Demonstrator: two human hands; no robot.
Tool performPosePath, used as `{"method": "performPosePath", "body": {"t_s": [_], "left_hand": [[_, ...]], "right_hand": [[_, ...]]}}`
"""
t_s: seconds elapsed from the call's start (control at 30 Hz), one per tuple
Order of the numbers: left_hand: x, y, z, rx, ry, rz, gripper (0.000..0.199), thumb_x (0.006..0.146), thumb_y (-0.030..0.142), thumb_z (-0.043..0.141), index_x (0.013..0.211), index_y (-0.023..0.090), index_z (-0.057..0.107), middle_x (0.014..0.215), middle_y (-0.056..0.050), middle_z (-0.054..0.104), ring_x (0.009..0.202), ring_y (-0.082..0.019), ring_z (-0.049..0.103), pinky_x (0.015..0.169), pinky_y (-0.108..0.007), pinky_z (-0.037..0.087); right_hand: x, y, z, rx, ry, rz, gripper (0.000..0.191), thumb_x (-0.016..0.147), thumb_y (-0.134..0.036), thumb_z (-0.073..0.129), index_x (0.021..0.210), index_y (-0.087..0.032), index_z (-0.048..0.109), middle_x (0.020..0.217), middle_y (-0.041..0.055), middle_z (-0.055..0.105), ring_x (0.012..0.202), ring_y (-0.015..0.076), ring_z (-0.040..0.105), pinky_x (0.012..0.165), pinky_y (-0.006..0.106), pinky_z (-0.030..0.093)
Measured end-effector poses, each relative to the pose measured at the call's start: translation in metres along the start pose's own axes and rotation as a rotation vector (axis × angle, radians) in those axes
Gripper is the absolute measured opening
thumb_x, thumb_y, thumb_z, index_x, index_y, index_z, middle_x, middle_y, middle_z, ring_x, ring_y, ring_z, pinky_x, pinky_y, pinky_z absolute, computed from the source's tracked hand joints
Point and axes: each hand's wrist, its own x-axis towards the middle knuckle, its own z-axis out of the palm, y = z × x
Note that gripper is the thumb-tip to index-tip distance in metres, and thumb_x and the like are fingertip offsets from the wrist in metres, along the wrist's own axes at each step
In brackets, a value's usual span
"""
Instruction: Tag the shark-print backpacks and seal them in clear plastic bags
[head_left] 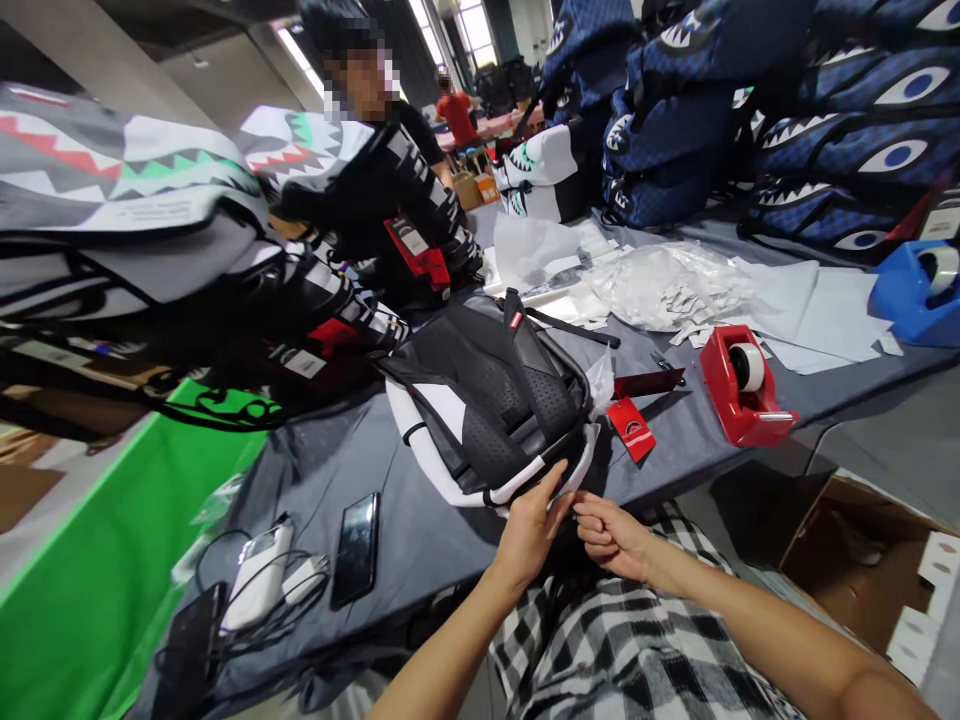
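A black backpack (491,385) with white side panels lies back side up on the grey cloth, close to the table's front edge. At its near right corner, my left hand (534,515) grips the white edge, thumb on top and the other fingers hidden beneath. My right hand (611,535) is just beside it, fingers curled together at the bag's edge; anything pinched in them is too small to make out. Red hang tags (631,428) and a bit of clear plastic lie at the bag's right side.
A red tape dispenser (748,388) and a blue one (919,290) stand to the right. A phone (355,550) and a white power bank (259,575) with cables lie front left. Stacked backpacks (127,200) crowd the left; blue ones (667,130) fill the back. A cardboard box (862,560) sits below right.
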Motion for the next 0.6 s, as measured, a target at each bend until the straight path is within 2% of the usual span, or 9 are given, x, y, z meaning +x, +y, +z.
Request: {"method": "performPosePath", "body": {"t_s": [0.07, 0.13, 0.2, 0.23, 0.3, 0.37, 0.47, 0.53, 0.6], "left_hand": [[0.0, 0.0, 0.0, -0.018, 0.023, -0.027, 0.039, 0.094, 0.033, 0.055, 0.131, 0.021, 0.058, 0.111, -0.008, 0.073, 0.094, -0.019, 0.072, 0.088, -0.031, 0.057], [0.002, 0.002, -0.002, -0.042, -0.005, -0.055, 0.033, 0.094, 0.035, 0.057, 0.123, 0.021, 0.062, 0.105, -0.006, 0.075, 0.084, -0.017, 0.072, 0.082, -0.029, 0.059], [0.003, 0.005, -0.005, -0.049, -0.066, -0.051, 0.027, 0.095, 0.034, 0.057, 0.117, 0.021, 0.065, 0.104, -0.004, 0.075, 0.083, -0.016, 0.072, 0.08, -0.027, 0.059], [0.003, 0.005, -0.005, -0.038, -0.104, -0.03, 0.025, 0.096, 0.033, 0.055, 0.116, 0.022, 0.066, 0.103, -0.003, 0.075, 0.084, -0.016, 0.072, 0.08, -0.026, 0.059], [0.001, 0.002, -0.005, 0.034, -0.124, 0.072, 0.026, 0.1, 0.029, 0.048, 0.119, 0.022, 0.065, 0.101, -0.002, 0.075, 0.086, -0.015, 0.072, 0.081, -0.024, 0.058], [-0.004, -0.006, -0.001, 0.183, -0.055, 0.272, 0.034, 0.102, 0.02, 0.04, 0.131, 0.019, 0.058, 0.108, -0.006, 0.075, 0.092, -0.015, 0.072, 0.082, -0.025, 0.059], [-0.012, -0.02, 0.006, 0.467, 0.071, 0.615, 0.048, 0.098, 0.009, 0.037, 0.146, 0.01, 0.042, 0.13, -0.019, 0.066, 0.11, -0.021, 0.068, 0.09, -0.032, 0.057], [-0.02, -0.028, 0.007, 0.599, 0.037, 0.679, 0.05, 0.098, 0.008, 0.039, 0.147, 0.011, 0.042, 0.139, -0.02, 0.058, 0.121, -0.024, 0.063, 0.099, -0.037, 0.053], [-0.033, -0.038, 0.0, 0.643, -0.058, 0.616, 0.048, 0.098, 0.011, 0.038, 0.144, 0.018, 0.048, 0.143, -0.013, 0.056, 0.13, -0.024, 0.057, 0.108, -0.04, 0.046]], "right_hand": [[0.004, -0.004, -0.002, 0.113, -0.075, 0.045, 0.026, 0.078, -0.021, 0.076, 0.081, -0.018, 0.051, 0.046, -0.0144, 0.035, 0.036, 0.0003, 0.018, 0.035, 0.01, 0.012], [0.007, -0.009, -0.005, 0.17, -0.13, 0.084, 0.03, 0.082, -0.019, 0.072, 0.07, -0.018, 0.045, 0.044, -0.0138, 0.031, 0.036, 0.0, 0.017, 0.034, 0.009, 0.014], [0.007, -0.015, -0.009, 0.181, -0.153, 0.096, 0.03, 0.085, -0.017, 0.067, 0.067, -0.017, 0.044, 0.043, -0.0138, 0.028, 0.035, 0.0, 0.015, 0.033, 0.009, 0.014], [0.007, -0.017, -0.012, 0.192, -0.163, 0.086, 0.024, 0.086, -0.016, 0.065, 0.07, -0.017, 0.047, 0.043, -0.0141, 0.028, 0.034, 0.0002, 0.014, 0.033, 0.009, 0.013], [0.005, -0.019, -0.017, 0.233, -0.17, 0.027, 0.011, 0.085, -0.012, 0.065, 0.086, -0.017, 0.056, 0.045, -0.0148, 0.031, 0.034, 0.0005, 0.015, 0.033, 0.009, 0.011], [0.002, -0.018, -0.023, 0.267, -0.152, -0.034, 0.023, 0.083, -0.012, 0.068, 0.101, -0.019, 0.057, 0.048, -0.0147, 0.036, 0.035, 0.0005, 0.019, 0.033, 0.008, 0.011], [-0.004, -0.012, -0.025, 0.217, -0.101, -0.044, 0.03, 0.08, -0.017, 0.073, 0.105, -0.019, 0.057, 0.048, -0.014, 0.038, 0.037, 0.0014, 0.022, 0.034, 0.009, 0.012], [-0.01, -0.01, -0.022, 0.134, -0.061, -0.025, 0.033, 0.079, -0.024, 0.075, 0.106, -0.019, 0.057, 0.047, -0.014, 0.037, 0.037, 0.0022, 0.02, 0.034, 0.01, 0.013], [-0.015, -0.012, -0.015, 0.025, 0.008, -0.034, 0.038, 0.077, -0.03, 0.075, 0.108, -0.02, 0.057, 0.048, -0.0139, 0.038, 0.037, 0.0024, 0.018, 0.035, 0.012, 0.013]]}}
